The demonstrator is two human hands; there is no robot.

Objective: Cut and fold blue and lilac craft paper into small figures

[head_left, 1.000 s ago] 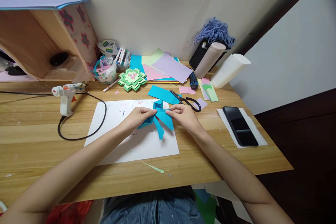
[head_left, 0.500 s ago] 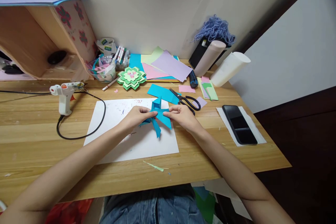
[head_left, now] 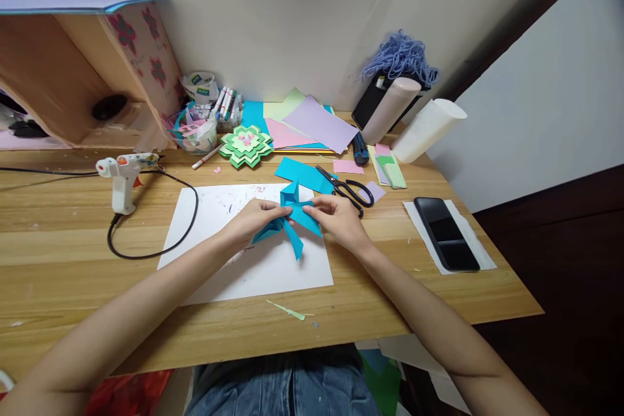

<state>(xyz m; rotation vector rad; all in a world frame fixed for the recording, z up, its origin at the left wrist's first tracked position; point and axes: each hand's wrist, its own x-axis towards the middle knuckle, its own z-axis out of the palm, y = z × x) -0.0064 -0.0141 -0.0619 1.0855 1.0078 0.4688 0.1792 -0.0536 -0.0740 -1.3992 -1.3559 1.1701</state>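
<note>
Between my two hands is a folded blue paper piece point(head_left: 303, 216) with several pointed flaps spreading out from its middle. My left hand point(head_left: 258, 218) pinches it near the centre, thumb on top. At its right side, my right hand point(head_left: 337, 218) grips a flap between thumb and fingers. The piece is held above a marked white sheet point(head_left: 273, 273). Beyond my right hand lie black-handled scissors point(head_left: 348, 190), partly over a flat blue paper strip point(head_left: 302, 174). My fingertips under the paper are mostly hidden.
A white glue gun point(head_left: 124, 182) with a looping black cord stands at left. Behind are a green layered paper flower point(head_left: 246, 146), coloured paper sheets point(head_left: 319, 122) and a tub of scraps point(head_left: 195, 133). A phone point(head_left: 446, 234) lies at right, near a white paper roll point(head_left: 429, 130).
The blue paper piece has turned and tilted slightly, so its lower-left flap shows more. Both hands keep their pinch on it. The camera view has shifted a little.
</note>
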